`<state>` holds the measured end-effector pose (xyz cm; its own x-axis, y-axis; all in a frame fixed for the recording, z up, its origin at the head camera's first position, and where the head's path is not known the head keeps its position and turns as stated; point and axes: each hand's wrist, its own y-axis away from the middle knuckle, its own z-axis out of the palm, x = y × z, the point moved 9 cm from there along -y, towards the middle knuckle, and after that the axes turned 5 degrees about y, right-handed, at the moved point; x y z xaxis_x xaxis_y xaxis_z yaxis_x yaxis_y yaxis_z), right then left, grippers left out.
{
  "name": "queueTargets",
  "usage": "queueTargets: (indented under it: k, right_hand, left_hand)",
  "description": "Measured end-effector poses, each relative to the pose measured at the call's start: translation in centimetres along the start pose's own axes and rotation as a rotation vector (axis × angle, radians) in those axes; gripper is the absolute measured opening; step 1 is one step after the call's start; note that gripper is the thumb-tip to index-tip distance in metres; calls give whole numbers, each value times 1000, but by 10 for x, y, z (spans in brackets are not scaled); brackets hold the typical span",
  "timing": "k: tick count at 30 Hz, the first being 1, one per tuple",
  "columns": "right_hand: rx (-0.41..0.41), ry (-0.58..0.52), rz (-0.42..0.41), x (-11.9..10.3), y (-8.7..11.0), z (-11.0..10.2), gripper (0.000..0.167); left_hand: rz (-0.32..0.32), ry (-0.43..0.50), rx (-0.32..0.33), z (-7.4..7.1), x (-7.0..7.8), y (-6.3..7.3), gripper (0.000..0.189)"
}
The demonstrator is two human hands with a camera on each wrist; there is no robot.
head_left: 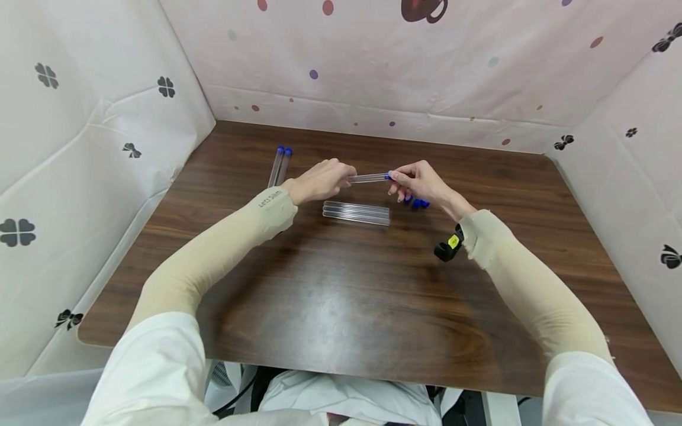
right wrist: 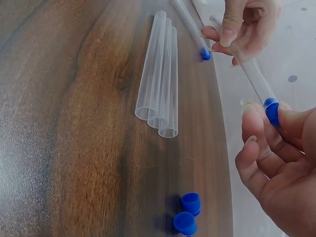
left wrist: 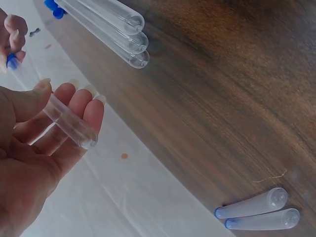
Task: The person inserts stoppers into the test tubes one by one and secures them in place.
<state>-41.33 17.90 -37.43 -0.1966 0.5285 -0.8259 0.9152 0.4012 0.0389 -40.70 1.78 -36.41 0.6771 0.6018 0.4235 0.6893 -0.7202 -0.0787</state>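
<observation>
A clear test tube (head_left: 367,178) is held level above the table between both hands. My left hand (head_left: 326,179) grips its rounded end, thumb pressed against the fingers in the left wrist view. At the other end, my right hand (head_left: 421,182) pinches a blue cap (right wrist: 271,111) that sits at the tube's mouth. Three uncapped test tubes (right wrist: 157,74) lie side by side on the table below the hands. Several loose blue caps (right wrist: 184,223) are under the right hand. Two capped tubes (left wrist: 261,218) lie left of the left hand.
The brown wooden table (head_left: 330,319) runs to patterned white sheet walls (head_left: 373,77) at the back and sides. A black wrist camera (head_left: 449,248) with a yellow label is strapped on the right wrist.
</observation>
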Motion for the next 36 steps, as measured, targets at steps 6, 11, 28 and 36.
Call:
queueTargets:
  k: [6,11,28,36]
  right_hand:
    - [-7,-4,19,2,1,0,35]
    - [-6,-18,39,2,2,1,37]
    - [14,-159,98,6,5,0,40]
    - [31,-108,94,6,5,-3,42]
  left_hand:
    - [23,-16,11,-1,3,0,17]
    - [53,-70,42,-5,6,0,15]
    - [69,-88,62,-8,10,-2,17]
    - [45,-51,35,-8,9,-5,16]
